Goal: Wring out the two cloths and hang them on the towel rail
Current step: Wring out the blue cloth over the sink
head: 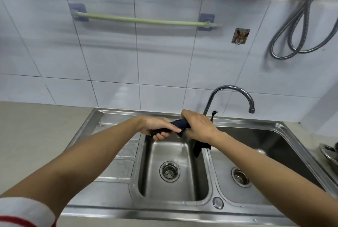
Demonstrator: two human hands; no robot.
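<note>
Both hands, the left hand (157,128) and right hand (198,126), clench a twisted dark cloth (180,125) lying crosswise between them over the sink's left basin (172,155), the green towel rail (146,20) straight ahead above.

open wall below towel rail (146,20), faucet (232,96) arching behind the basins

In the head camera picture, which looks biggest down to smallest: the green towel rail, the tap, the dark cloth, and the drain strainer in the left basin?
As they appear:
1. Green towel rail, the longest.
2. Tap.
3. Dark cloth, partly hidden by the hands, so unsure against the tap.
4. Drain strainer, smallest.
</note>
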